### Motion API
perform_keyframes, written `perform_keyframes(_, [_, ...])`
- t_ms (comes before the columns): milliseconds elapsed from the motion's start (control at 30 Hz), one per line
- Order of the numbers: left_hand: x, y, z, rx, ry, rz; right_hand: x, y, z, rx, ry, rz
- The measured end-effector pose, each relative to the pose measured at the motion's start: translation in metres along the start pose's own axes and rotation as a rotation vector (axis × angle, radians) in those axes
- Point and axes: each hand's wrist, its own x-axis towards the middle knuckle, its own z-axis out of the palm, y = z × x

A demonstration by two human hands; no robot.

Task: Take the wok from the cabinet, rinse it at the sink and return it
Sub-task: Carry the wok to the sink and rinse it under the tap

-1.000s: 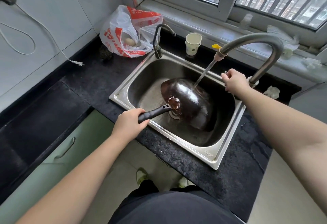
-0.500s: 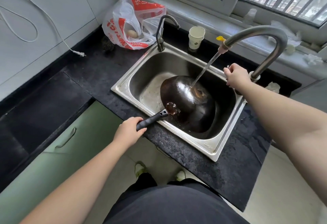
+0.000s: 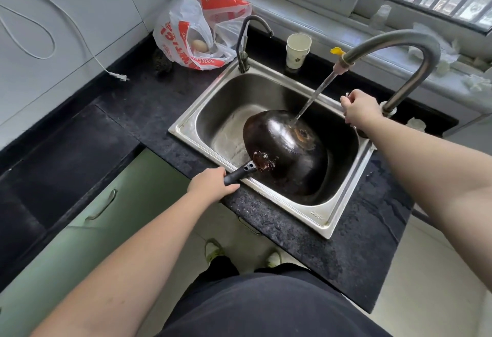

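A dark wok (image 3: pixel 286 151) lies upside down in the steel sink (image 3: pixel 314 215), its rounded underside facing up. My left hand (image 3: pixel 213 183) grips the wok's black handle (image 3: pixel 238 174) over the sink's front rim. Water runs from the tall curved faucet (image 3: pixel 394 44) onto the wok's underside. My right hand (image 3: pixel 359 109) is curled around the faucet's lever at the back right of the sink; the lever itself is mostly hidden by the fingers.
A smaller faucet (image 3: pixel 245 41) stands at the sink's back left, a paper cup (image 3: pixel 298 50) behind the sink. A red-and-white plastic bag (image 3: pixel 197 30) sits on the black counter (image 3: pixel 149 102). Green cabinet doors (image 3: pixel 106 203) lie below. A white cable plug (image 3: pixel 117 76) rests on the counter.
The wok has shifted slightly in the sink, with the water now landing higher on its underside. My left hand has drawn back toward the sink's front rim. The right hand stays at the faucet lever.
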Motion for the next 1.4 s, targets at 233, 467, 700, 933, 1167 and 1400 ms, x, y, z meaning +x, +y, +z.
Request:
perform_keyframes(233, [0.008, 0.011, -0.004, 0.053, -0.1, -0.05, 0.005, 0.0, -0.001, -0.034, -0.006, 0.003])
perform_keyframes(467, [0.006, 0.02, -0.015, 0.013, -0.16, -0.018, 0.006, 0.002, 0.0, -0.085, 0.016, -0.021])
perform_keyframes(700, [-0.002, 0.026, -0.021, -0.031, -0.069, -0.036, 0.011, 0.004, 0.004, -0.117, 0.021, -0.016])
perform_keyframes(933, [-0.022, 0.003, 0.001, -0.099, -0.005, -0.065, 0.014, 0.005, 0.003, -0.113, 0.005, -0.02])
perform_keyframes(1167, [-0.039, -0.004, -0.003, -0.142, 0.18, -0.126, 0.011, 0.003, 0.002, -0.097, 0.001, -0.013])
perform_keyframes(1400, [-0.038, -0.014, -0.005, -0.25, 0.197, -0.152, 0.005, -0.003, -0.002, -0.087, -0.015, -0.018])
